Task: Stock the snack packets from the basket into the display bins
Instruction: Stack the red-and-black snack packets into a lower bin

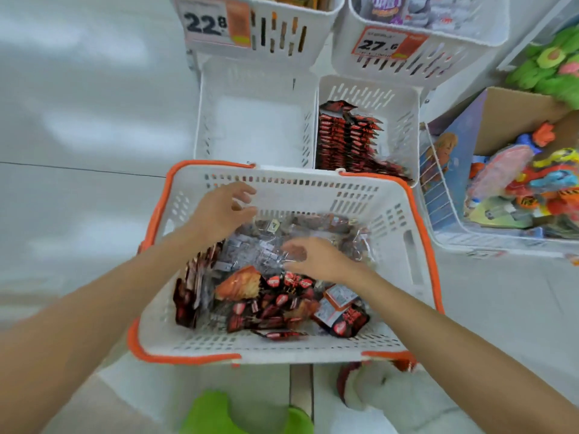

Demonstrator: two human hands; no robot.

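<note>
A white shopping basket (pixel 391 214) with an orange rim sits low in the middle of the view, and both bare hands reach into it. The left hand (pixel 222 211) hovers inside the basket near its far wall, with the fingers spread and loosely bent around nothing. The right hand (pixel 316 261) is over the middle of the basket, its fingers and thumb apart and lightly curved above a heap of clear-wrapped packets (pixel 250 249). It has no packet in its grasp, and blur hides whether the fingertips touch the wrap.

Red-and-black snack packets (pixel 282 305) lie loose across the near half of the basket, and more stand on edge against its left wall.

Just beyond the basket's far rim stand two white slotted display bins side by side. The left bin (pixel 257 126) shows only its bare floor. The right bin (pixel 404 120) holds a row of matching red-and-black packets (pixel 344 139) stood on edge.

Beyond those two bins, farther from the basket, are two more white bins, one with a price tag reading 22.8 (pixel 206 23) and the other with a tag reading 27.6 (pixel 379 45).

To the right of the basket, a cardboard box (pixel 517 104) of bright toys sits in a wire rack.
</note>
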